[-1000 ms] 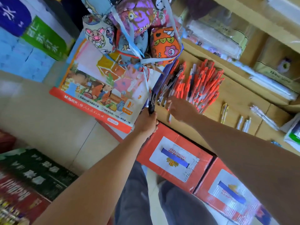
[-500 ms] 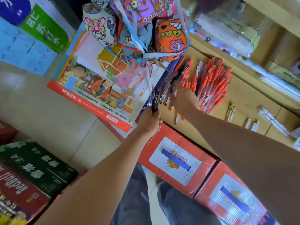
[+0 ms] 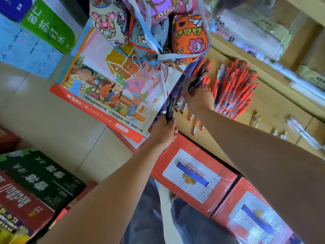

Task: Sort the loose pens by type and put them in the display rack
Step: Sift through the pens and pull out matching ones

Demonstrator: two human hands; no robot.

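A big heap of red pens (image 3: 235, 88) lies on the wooden counter (image 3: 274, 106). Left of it is a smaller cluster of dark pens (image 3: 195, 80) mixed with red ones. My right hand (image 3: 200, 99) rests on that cluster, fingers curled over several dark pens; the grip itself is hidden. My left hand (image 3: 164, 131) is at the counter's left edge, shut on a black pen (image 3: 170, 108) held upright. A few short red-tipped pens (image 3: 194, 129) lie loose near my right wrist. No display rack can be made out.
A yellow pen (image 3: 255, 118), small white caps (image 3: 279, 134) and a clear packet (image 3: 302, 131) lie further right on the counter. Printed fabric pouches (image 3: 149, 23) hang over a colourful box (image 3: 109, 95). Red cartons (image 3: 193, 173) stand below the counter.
My right hand has slid up and left from the loose pens at the counter's edge onto the dark pen cluster. My left hand keeps holding the black pen.
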